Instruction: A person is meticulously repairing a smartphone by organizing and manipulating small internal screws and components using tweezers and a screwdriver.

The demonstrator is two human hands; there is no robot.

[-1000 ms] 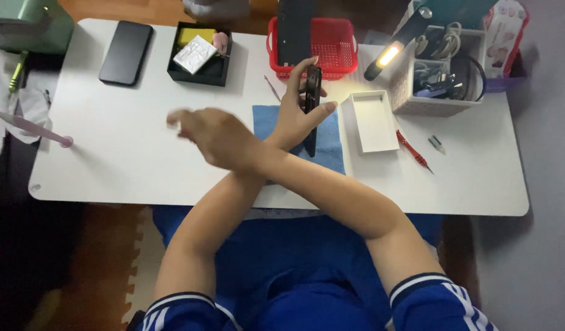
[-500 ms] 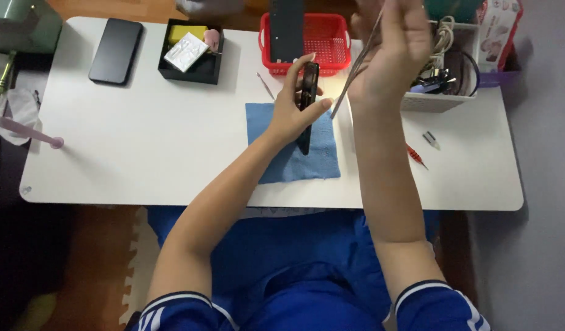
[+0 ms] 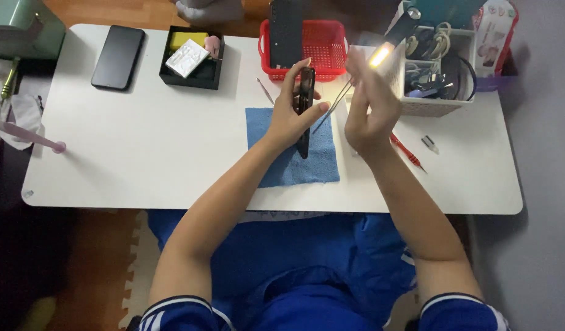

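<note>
My left hand (image 3: pixel 291 113) grips a black phone (image 3: pixel 305 110) held on edge, upright, above a blue cloth (image 3: pixel 293 147) on the white table (image 3: pixel 141 159). My right hand (image 3: pixel 371 104) is raised beside it and pinches thin metal tweezers (image 3: pixel 331 110), whose tips point down and left toward the phone's edge. A small lit lamp (image 3: pixel 386 46) shines just above my right hand.
A red basket (image 3: pixel 328 40) with a dark panel standing in it sits behind the phone. A white organiser (image 3: pixel 439 67) with cables is at the back right. A black tray (image 3: pixel 190 58), a second black phone (image 3: pixel 117 57), a red tool (image 3: pixel 408 152) and a pink-tipped stick (image 3: pixel 28 136) lie around.
My right hand came from crossing over to the left, rose to the organiser at the back right, then came down beside the phone holding tweezers. The left hand kept the phone upright.
</note>
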